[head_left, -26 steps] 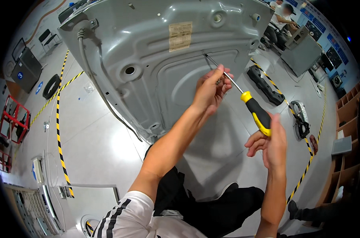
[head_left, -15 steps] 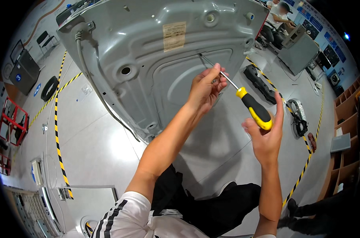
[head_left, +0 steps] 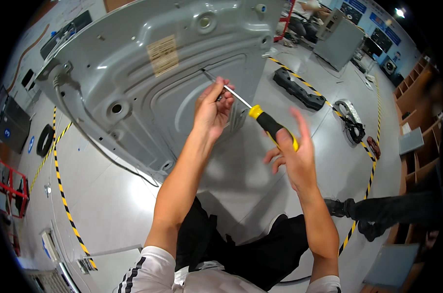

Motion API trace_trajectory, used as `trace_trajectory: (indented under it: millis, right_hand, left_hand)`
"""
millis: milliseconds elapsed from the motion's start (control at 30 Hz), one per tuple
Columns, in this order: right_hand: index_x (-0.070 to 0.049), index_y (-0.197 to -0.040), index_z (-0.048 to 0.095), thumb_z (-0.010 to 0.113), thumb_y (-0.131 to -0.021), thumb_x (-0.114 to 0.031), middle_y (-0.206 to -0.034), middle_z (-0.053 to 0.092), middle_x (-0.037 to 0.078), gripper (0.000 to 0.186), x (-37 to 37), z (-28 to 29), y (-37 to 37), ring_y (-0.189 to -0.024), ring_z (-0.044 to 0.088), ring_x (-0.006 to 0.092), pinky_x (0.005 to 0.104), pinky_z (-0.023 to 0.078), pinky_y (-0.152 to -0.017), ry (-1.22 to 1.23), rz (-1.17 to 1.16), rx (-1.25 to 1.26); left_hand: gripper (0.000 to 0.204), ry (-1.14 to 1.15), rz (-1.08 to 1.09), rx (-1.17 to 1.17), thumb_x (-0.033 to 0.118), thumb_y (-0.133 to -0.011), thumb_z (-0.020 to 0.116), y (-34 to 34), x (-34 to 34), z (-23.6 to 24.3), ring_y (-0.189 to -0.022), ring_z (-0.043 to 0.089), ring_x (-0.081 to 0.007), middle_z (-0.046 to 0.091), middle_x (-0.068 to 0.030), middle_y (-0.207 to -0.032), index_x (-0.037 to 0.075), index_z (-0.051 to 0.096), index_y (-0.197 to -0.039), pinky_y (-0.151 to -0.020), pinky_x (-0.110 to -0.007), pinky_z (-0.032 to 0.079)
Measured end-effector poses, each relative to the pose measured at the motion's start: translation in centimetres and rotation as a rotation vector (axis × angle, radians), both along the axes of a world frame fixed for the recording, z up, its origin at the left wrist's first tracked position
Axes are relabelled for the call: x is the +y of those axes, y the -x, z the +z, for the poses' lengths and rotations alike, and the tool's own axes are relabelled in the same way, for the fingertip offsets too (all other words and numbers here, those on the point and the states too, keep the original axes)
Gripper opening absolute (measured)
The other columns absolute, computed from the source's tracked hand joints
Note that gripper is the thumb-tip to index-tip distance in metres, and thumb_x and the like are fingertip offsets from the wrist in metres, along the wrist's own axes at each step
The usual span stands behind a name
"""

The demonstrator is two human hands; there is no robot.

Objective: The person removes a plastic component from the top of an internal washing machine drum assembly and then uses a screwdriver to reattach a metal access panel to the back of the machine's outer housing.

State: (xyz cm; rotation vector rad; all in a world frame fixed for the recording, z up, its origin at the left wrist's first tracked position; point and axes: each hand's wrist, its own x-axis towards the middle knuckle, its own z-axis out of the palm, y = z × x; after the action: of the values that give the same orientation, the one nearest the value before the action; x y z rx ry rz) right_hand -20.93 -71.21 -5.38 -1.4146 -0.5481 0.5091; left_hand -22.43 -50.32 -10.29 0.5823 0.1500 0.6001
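A screwdriver [head_left: 268, 123] with a yellow and black handle slants up to the grey metal panel [head_left: 128, 88] of a large appliance. Its tip meets the panel at a small dark spot below a printed label [head_left: 163, 54]. My left hand [head_left: 212, 110] pinches the shaft between thumb and fingers, close to the panel. At the handle's end is my right hand [head_left: 297, 158], its thumb across the handle and its other fingers spread loosely around it, partly blurred. A grey cable [head_left: 80, 119] hangs down the panel's left side.
Black-and-yellow tape [head_left: 63, 190] marks the floor on both sides. A long black part [head_left: 297, 90] and a coiled black cable [head_left: 353, 131] lie to the right. Another person's dark-trousered leg [head_left: 397, 210] reaches in from the right, near wooden shelves [head_left: 413, 144].
The whole view has shifted, so the panel and hands sit further left. My right thumb has come onto the handle from beside it. My left hand keeps pinching the shaft.
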Motion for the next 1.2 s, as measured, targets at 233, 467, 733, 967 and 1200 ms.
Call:
trace_trajectory:
  millis: [233, 467, 733, 967, 1200]
  right_hand:
    - [0.0, -0.122, 0.047, 0.068, -0.079, -0.011, -0.084, 0.06, 0.007, 0.049, 0.3, -1.8, -0.9, -0.055, 0.059, 0.0149, 0.0237, 0.045, -0.046, 0.144, -0.133, -0.849]
    - [-0.001, -0.133, 0.031, 0.069, -0.078, -0.011, -0.085, 0.061, 0.01, 0.068, -0.8, -0.4, -1.3, -0.052, 0.058, 0.0184, 0.0254, 0.046, -0.046, 0.0, 0.205, 0.233]
    - [-0.001, -0.121, 0.049, 0.066, -0.079, -0.003, -0.095, 0.06, 0.01, 0.045, -0.3, -0.7, -0.8, -0.064, 0.057, 0.0181, 0.0251, 0.049, -0.056, 0.205, -0.133, -1.042]
    - [-0.002, -0.125, 0.043, 0.058, -0.087, -0.024, -0.075, 0.058, 0.014, 0.046, -0.6, 0.6, -0.2, -0.047, 0.057, 0.0159, 0.0221, 0.042, -0.043, 0.03, 0.147, 0.305]
    - [-0.001, -0.122, 0.047, 0.063, -0.081, -0.005, -0.095, 0.057, 0.011, 0.045, 0.7, -1.1, 0.0, -0.068, 0.06, 0.0138, 0.0235, 0.047, -0.05, 0.168, -0.209, -1.22]
  left_hand:
    - [0.026, 0.062, 0.004, -0.068, 0.025, -0.088, 0.06, -0.3, -0.9, 0.1, -0.066, 0.052, -0.006, 0.057, -0.0042, -0.082, 0.001, 0.055, -0.097, -0.06, -0.018, 0.046]
    - [0.024, 0.051, 0.033, -0.107, 0.021, -0.088, 0.06, -0.4, -0.3, 0.0, -0.066, 0.048, -0.0061, 0.055, -0.0044, -0.082, 0.001, 0.053, -0.097, -0.058, -0.019, 0.044]
    - [0.021, 0.139, 0.011, -0.086, 0.021, -0.088, 0.059, -0.6, -0.9, 0.4, -0.064, 0.048, -0.0056, 0.055, -0.0033, -0.08, 0.001, 0.054, -0.093, -0.055, -0.019, 0.043]
    - [0.023, 0.122, -0.004, -0.063, 0.024, -0.087, 0.061, -0.1, -0.8, 0.2, -0.063, 0.048, -0.0048, 0.055, -0.0027, -0.08, 0.002, 0.055, -0.092, -0.054, -0.018, 0.043]
    - [0.029, 0.086, -0.002, -0.066, 0.024, -0.087, 0.061, 0.0, 0.2, 0.0, -0.065, 0.05, -0.0055, 0.056, -0.0042, -0.084, 0.001, 0.054, -0.101, -0.057, -0.017, 0.047]
